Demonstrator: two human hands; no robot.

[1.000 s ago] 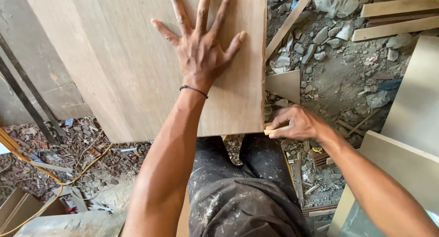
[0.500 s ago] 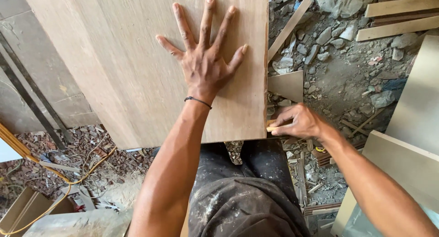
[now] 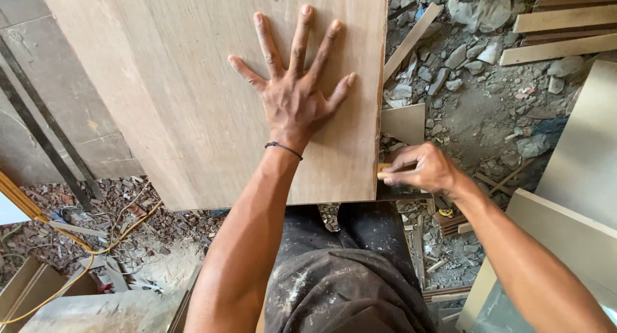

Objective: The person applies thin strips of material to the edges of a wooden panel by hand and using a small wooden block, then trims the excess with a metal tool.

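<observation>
A large light-brown plywood board [image 3: 193,89] fills the upper middle of the view. My left hand [image 3: 299,95] lies flat on it with fingers spread, near its right edge; a thin black band circles the wrist. My right hand [image 3: 421,169] is closed on a small yellowish tool [image 3: 384,170] pressed against the board's right edge near its lower corner. Most of the tool is hidden by my fingers. My legs in stained dark trousers [image 3: 347,275] are below the board.
Rubble and stones [image 3: 463,70] cover the ground to the right, with wood strips [image 3: 565,25] at the top right. Pale panels [image 3: 578,230] lean at the right. Yellow cable [image 3: 77,243] and debris lie at lower left. A small board piece [image 3: 405,122] lies beside the edge.
The view has shifted slightly, so the board and my left hand sit lower in frame. My right hand stays at the board's right edge, now a little lower along it.
</observation>
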